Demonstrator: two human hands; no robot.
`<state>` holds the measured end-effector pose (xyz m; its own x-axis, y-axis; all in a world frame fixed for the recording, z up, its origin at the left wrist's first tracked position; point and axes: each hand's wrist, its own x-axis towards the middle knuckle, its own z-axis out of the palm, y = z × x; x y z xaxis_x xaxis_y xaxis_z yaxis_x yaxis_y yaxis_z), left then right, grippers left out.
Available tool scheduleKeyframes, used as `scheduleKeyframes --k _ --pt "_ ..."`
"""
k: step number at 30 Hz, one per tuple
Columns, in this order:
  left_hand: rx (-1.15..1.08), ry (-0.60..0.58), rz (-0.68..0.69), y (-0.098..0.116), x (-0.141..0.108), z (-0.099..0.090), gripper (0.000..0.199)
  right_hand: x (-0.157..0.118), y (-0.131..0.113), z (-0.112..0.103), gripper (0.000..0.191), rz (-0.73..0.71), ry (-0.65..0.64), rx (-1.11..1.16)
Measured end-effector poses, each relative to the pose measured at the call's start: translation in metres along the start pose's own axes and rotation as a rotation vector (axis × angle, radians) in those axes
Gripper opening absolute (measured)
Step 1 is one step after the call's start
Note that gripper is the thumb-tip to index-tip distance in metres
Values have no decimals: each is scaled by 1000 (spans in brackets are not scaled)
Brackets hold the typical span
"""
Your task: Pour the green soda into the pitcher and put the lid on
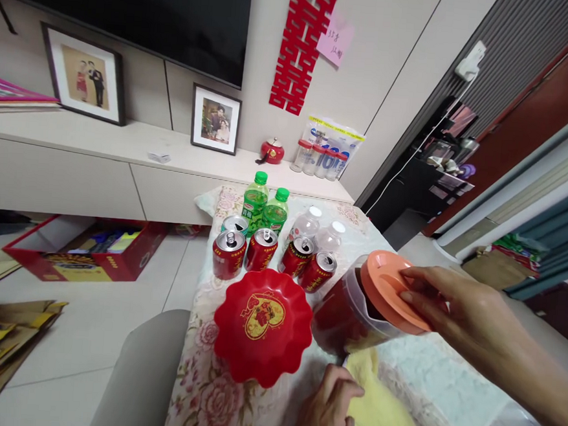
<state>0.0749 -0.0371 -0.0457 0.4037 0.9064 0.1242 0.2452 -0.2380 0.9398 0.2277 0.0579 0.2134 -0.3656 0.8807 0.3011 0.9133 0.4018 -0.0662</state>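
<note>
Currently: one right hand [462, 303], fingers and thumb pinching one orange lid [387, 282], held at mouth of one clear pitcher [337, 320] with dark contents; lid seating cannot be told. Pitcher just right of one red scalloped bowl [273, 361]. One left hand [326, 410], fingers curled, beside one yellow cloth [382, 408]; whether gripping it, cannot tell. Behind bowl: four red cans [228, 256], one teal-rimmed can [235, 223], two green-capped bottles [256, 198], two white-capped bottles [307, 222].
</note>
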Motion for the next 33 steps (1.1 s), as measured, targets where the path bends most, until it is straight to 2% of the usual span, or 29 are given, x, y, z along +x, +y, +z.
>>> scheduleKeyframes --k 6,15,19,23,28,33 --pt "-30 71 52 -7 -2 5 69 3 2 -3 36 2 -71 53" --pt "20 34 39 -5 -2 2 69 14 12 -3 37 -95 -136 89" --pt "1 49 87 -12 -1 12 69 16 14 0 35 -147 -125 90" --pt "25 149 62 -17 0 25 69 14 18 8 32 -222 -113 88" --pt "-29 29 72 -10 -1 10 70 9 25 19 31 -236 -108 83" --pt "-57 18 71 -9 -3 4 71 12 26 16 30 -230 -131 68"
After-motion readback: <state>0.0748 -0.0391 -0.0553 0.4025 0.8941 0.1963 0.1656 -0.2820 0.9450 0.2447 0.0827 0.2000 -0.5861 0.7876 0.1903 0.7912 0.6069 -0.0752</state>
